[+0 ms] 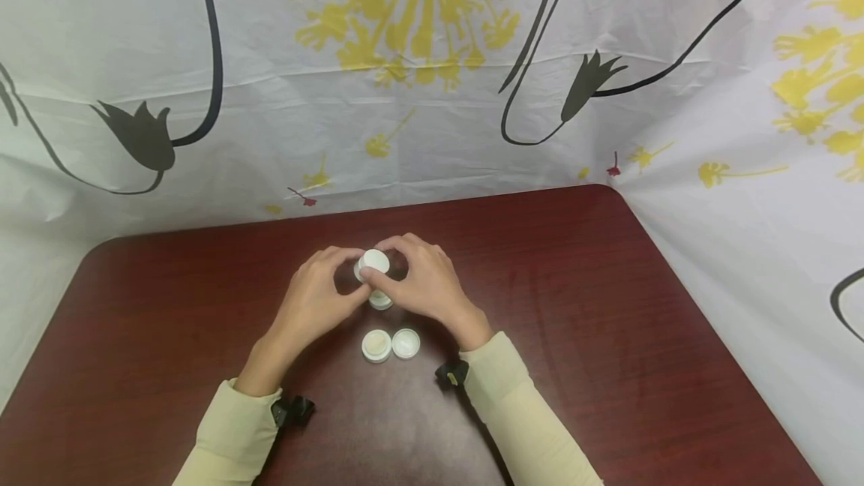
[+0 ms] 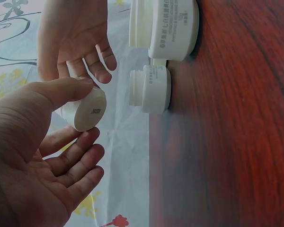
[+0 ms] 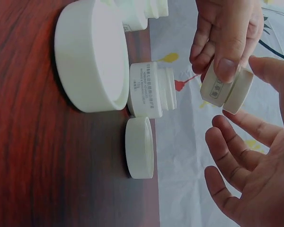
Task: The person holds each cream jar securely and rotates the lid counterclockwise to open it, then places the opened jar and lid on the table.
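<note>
Both hands hold a small white cosmetic jar (image 1: 374, 261) up over the table. My left hand (image 1: 317, 291) pinches the jar's body between thumb and fingers; in the right wrist view its thumb lies across the printed side. At the jar's other end, my right hand (image 1: 428, 280) pinches the white lid (image 3: 239, 92) by its edge, and a narrow dark line shows between lid and body. Below the hands stands an uncapped jar (image 3: 151, 90), partly hidden in the head view. A lid (image 3: 139, 147) lies near it, covered by the right hand from above.
Nearer me on the dark red table (image 1: 574, 366), another uncapped jar (image 1: 376, 346) stands beside an upturned lid (image 1: 406, 343). Patterned white sheeting (image 1: 432, 133) hangs behind the table and along its sides. Each wrist wears a small black camera (image 1: 452, 373).
</note>
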The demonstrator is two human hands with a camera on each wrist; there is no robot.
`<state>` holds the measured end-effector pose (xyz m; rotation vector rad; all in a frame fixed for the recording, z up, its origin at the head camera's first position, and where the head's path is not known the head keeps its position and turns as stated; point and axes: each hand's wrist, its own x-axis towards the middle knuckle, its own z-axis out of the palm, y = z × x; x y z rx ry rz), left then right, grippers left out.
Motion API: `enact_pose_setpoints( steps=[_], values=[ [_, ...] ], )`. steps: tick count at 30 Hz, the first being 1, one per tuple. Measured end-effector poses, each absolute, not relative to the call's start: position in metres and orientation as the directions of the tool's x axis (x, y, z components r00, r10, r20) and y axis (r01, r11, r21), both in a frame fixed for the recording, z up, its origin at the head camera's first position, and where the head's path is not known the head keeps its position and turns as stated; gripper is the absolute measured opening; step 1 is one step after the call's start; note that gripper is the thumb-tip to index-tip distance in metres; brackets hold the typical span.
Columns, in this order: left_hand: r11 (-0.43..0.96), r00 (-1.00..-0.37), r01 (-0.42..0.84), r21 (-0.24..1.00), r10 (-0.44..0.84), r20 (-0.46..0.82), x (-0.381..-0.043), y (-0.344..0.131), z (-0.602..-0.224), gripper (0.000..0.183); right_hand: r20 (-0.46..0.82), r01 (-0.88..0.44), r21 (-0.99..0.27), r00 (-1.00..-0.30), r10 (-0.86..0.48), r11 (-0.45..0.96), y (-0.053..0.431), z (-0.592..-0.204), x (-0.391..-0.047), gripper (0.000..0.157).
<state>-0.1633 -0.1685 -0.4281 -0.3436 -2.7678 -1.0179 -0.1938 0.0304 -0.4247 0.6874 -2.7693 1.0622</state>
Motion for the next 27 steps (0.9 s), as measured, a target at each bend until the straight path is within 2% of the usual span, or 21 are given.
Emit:
enact_pose_setpoints(
  steps=[9, 19, 27],
  values=[
    [0.737, -0.961, 0.266, 0.621, 0.152, 0.232, -0.1626, -0.1683, -0.4285, 0.047, 0.268, -0.477, -0.603, -0.876, -0.401, 0.639, 0.0299, -0.4243, -0.1941, 0.039],
    [0.736, -0.961, 0.265, 0.623, 0.152, 0.229, -0.1620, -0.1681, -0.4277, 0.048, 0.256, -0.469, -0.597, -0.880, -0.400, 0.651, 0.0301, -0.4231, -0.1936, 0.051],
    [0.739, -0.960, 0.268, 0.618, 0.152, 0.235, -0.1621, -0.1671, -0.4267, 0.048, 0.259, -0.448, -0.613, -0.892, -0.370, 0.651, 0.0302, -0.4237, -0.1941, 0.037]
  ],
)
